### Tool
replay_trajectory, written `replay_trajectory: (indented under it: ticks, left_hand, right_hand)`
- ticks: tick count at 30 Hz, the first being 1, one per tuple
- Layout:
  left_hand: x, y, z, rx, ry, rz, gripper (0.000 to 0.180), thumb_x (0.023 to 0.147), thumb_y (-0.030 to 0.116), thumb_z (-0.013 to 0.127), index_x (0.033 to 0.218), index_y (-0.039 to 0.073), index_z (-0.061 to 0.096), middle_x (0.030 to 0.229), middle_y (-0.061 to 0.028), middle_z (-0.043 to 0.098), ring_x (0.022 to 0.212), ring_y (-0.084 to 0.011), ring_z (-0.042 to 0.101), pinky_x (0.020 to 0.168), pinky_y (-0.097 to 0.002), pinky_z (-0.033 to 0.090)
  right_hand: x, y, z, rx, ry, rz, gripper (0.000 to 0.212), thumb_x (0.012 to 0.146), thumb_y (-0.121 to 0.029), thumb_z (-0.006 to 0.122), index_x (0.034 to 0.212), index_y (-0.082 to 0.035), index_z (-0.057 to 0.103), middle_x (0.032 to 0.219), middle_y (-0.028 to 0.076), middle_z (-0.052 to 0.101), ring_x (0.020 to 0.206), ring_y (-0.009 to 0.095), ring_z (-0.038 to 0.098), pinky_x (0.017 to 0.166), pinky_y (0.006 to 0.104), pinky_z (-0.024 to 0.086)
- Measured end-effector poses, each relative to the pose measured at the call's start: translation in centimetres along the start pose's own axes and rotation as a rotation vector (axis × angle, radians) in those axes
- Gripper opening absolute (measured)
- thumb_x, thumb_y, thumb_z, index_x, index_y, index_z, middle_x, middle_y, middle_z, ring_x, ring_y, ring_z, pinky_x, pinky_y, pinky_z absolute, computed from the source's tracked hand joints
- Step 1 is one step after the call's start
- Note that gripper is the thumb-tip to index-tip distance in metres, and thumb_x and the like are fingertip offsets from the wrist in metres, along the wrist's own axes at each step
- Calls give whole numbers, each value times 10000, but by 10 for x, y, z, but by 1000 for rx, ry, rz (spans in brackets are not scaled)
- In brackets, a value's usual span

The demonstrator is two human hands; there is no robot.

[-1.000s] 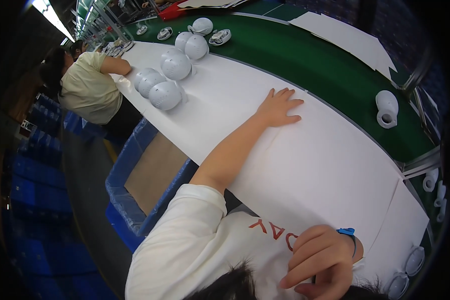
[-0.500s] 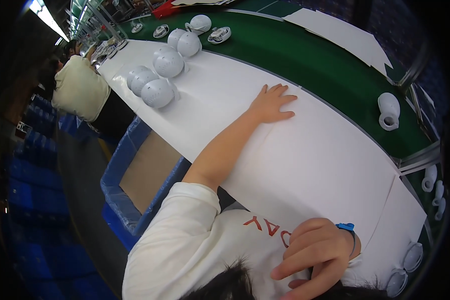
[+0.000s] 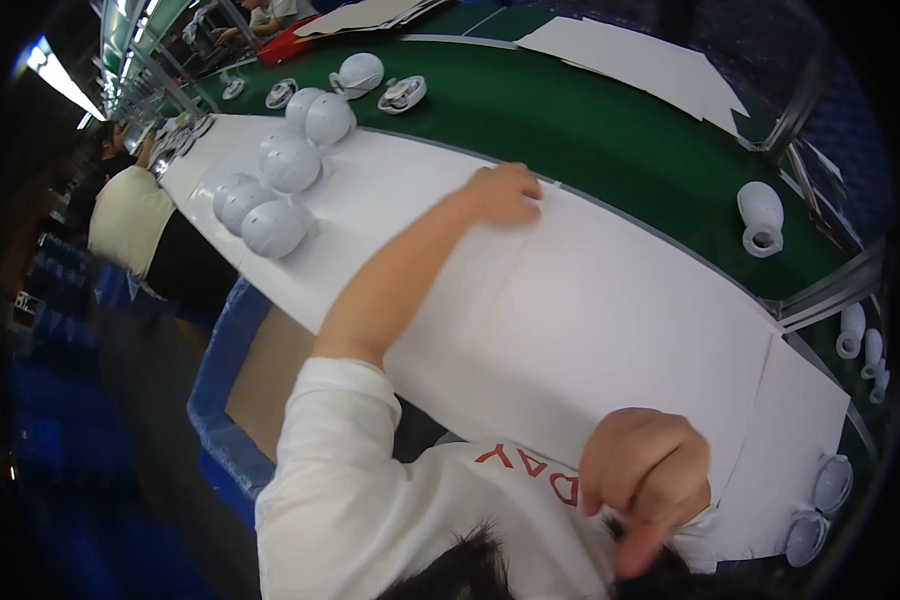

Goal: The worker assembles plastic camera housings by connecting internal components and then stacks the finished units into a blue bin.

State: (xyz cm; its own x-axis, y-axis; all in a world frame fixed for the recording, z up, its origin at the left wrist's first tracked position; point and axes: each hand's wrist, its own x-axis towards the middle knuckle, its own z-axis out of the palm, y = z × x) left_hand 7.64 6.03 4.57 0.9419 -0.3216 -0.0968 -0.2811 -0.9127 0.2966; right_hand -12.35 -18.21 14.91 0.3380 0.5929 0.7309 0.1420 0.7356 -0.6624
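The left hand (image 3: pixel 505 192) presses its curled fingers on the far edge of the white sheet (image 3: pixel 610 330), pinning it flat beside the green belt (image 3: pixel 610 130). The right hand (image 3: pixel 645 480), fingers bent, seemingly empty, hovers near the body.

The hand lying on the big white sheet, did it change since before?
Yes. The left hand lay flat with fingers spread; now its fingers are curled at the far edge of the white sheet, beside the green belt.
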Motion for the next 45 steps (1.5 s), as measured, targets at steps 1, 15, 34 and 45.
replay_trajectory:
  ticks: [1,15,34,45]
  left_hand:
    - [22,-33,-5,-183,-74,-56,331,758,331,556,994,115,641,1021,-140,616,940,-295,571,841,-393,431]
    - [70,-302,-51,-1512,704,-549,425,886,372,413,1192,80,457,1117,-105,515,963,-272,523,774,-396,520]
    - [56,-122,-33,-1596,170,-174,383,909,145,426,1234,-55,401,1242,-143,459,1135,-254,450,973,-355,375]
    - [-84,99,70,-1479,-395,-39,430,883,154,432,1267,-31,382,1252,-132,462,1155,-239,450,988,-386,355]
  right_hand:
    - [-2,1,-4,-10,-4,6,429,701,-163,745,473,-105,386,609,45,525,486,177,558,433,257,444]
    - [-123,-40,3,-482,1077,730,515,923,-432,354,761,16,550,556,85,514,518,145,487,533,272,401]
    - [-462,-371,81,-1914,1925,687,537,845,-382,523,1331,-206,380,1335,121,385,1247,246,341,1001,358,279]
    - [-444,-322,9,-1549,1747,681,496,822,-384,546,1248,-142,466,1202,62,490,1125,211,447,949,301,339]
